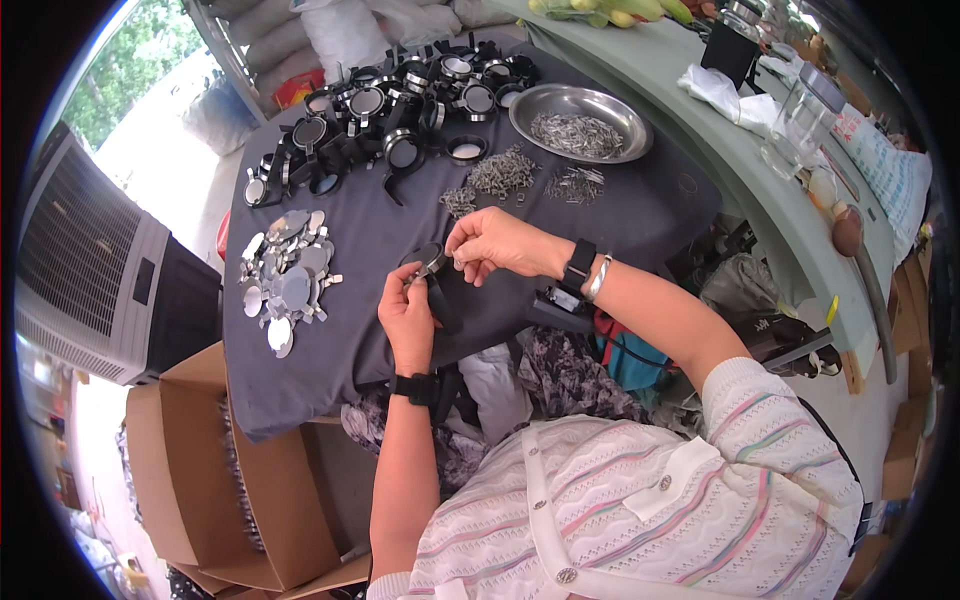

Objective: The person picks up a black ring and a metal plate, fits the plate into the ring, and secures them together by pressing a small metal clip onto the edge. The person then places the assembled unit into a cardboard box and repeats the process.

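My left hand [406,318] is closed round a black watch [432,256], its round case tipped up and its dark strap hanging below. Close beside the case, my right hand [492,243] is closed in a pinch; a tiny pale spot shows at its fingertips, too small to name. Left of my hands lies a pile of silvery metal discs [296,287]. Beyond them is a large heap of black watches [366,101] with round silvery faces. Past my right hand are a heap of small metal fittings [503,172] and a smaller scatter of thin metal pieces [576,186].
A steel bowl [640,140] of small metal pieces stands at the far right of the dark tablecloth [340,235]. A greenish table [690,130] with a glass jar [800,120] runs along the right. An air cooler [95,250] and open cardboard box [190,450] flank the left.
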`<act>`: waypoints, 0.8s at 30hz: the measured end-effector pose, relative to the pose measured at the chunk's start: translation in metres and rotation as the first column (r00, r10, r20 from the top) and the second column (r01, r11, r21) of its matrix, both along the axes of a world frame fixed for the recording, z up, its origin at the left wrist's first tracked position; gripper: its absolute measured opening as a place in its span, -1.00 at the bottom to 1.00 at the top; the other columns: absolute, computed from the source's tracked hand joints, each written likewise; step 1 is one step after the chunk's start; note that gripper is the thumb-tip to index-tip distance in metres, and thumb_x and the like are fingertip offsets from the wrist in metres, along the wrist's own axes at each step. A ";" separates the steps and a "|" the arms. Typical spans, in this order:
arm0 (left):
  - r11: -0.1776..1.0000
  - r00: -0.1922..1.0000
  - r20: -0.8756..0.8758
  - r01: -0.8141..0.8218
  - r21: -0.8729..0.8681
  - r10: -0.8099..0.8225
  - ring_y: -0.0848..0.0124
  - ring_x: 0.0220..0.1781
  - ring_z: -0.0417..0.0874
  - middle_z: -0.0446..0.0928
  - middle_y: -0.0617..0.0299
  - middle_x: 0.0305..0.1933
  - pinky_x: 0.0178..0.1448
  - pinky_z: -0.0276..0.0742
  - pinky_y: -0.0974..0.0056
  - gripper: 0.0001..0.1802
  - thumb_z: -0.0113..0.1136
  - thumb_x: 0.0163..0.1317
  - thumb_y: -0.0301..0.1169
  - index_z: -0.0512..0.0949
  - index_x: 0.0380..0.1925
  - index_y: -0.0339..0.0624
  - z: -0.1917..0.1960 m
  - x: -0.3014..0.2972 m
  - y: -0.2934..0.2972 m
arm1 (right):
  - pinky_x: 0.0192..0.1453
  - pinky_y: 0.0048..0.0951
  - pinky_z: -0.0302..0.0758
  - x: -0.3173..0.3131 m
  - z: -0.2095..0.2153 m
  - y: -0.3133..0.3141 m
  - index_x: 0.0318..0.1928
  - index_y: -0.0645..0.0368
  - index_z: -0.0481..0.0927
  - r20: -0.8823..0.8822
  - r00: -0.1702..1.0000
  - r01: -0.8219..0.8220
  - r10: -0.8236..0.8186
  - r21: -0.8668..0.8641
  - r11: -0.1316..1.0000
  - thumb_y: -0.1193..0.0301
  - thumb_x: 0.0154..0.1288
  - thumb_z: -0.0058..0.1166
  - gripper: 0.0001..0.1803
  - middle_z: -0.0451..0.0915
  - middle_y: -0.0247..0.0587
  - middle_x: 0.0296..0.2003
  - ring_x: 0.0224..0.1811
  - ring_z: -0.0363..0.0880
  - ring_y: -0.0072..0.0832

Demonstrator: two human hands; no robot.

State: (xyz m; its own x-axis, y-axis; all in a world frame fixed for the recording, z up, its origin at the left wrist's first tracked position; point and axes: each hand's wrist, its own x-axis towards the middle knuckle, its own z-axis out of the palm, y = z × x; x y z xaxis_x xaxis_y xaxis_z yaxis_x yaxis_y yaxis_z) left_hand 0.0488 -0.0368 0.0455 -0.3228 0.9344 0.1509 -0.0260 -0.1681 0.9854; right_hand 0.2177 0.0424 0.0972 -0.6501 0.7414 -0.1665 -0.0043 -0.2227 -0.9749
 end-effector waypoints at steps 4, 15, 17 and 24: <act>1.000 1.000 0.003 0.011 -0.006 -0.011 0.71 -0.68 0.28 0.39 0.42 -0.54 -0.68 0.27 0.52 -0.81 -0.05 0.31 -0.50 0.51 -0.15 -0.27 0.001 0.000 0.000 | -0.47 -0.52 0.57 -0.003 -0.013 -0.013 -0.26 0.30 0.52 0.004 0.998 0.055 -0.056 0.063 0.996 0.57 0.19 0.06 -0.90 0.56 -0.27 -0.47 -0.54 0.58 -0.55; 1.000 1.000 -0.009 -0.009 -0.022 0.009 0.72 -0.70 0.25 0.32 0.46 -0.63 -0.69 0.21 0.53 -0.83 -0.03 0.31 -0.49 0.52 -0.17 -0.25 0.002 0.001 0.000 | -0.48 -0.60 0.54 -0.033 -0.038 -0.020 -0.32 0.29 0.53 -0.235 0.936 0.295 -0.263 0.116 0.948 0.55 0.24 0.09 -0.95 0.56 -0.28 -0.50 -0.55 0.55 -0.62; 1.000 1.000 -0.011 -0.008 -0.023 0.008 0.71 -0.70 0.28 0.37 0.43 -0.61 -0.68 0.22 0.53 -0.83 -0.03 0.29 -0.51 0.51 -0.18 -0.25 0.002 0.000 0.000 | -0.48 -0.61 0.54 -0.038 -0.043 -0.021 -0.32 0.29 0.53 -0.241 0.928 0.322 -0.284 0.133 0.937 0.54 0.25 0.10 -0.94 0.56 -0.29 -0.50 -0.55 0.55 -0.63; 1.000 1.000 -0.008 0.004 -0.010 -0.004 0.71 -0.69 0.30 0.38 0.42 -0.61 -0.68 0.24 0.53 -0.84 -0.04 0.29 -0.51 0.50 -0.18 -0.25 0.000 0.000 0.001 | -0.54 -0.63 0.49 -0.043 -0.045 -0.031 -0.36 0.31 0.53 -0.245 0.887 0.416 -0.392 0.053 0.908 0.54 0.24 0.07 -0.93 0.54 -0.29 -0.51 -0.58 0.51 -0.65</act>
State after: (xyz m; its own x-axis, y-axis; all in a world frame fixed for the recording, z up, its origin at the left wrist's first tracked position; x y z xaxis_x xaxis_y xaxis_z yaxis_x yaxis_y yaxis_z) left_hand 0.0484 -0.0362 0.0458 -0.3179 0.9371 0.1441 -0.0186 -0.1581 0.9872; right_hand 0.1748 0.0116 0.0521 -0.3014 0.9527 0.0376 -0.2931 -0.0551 -0.9545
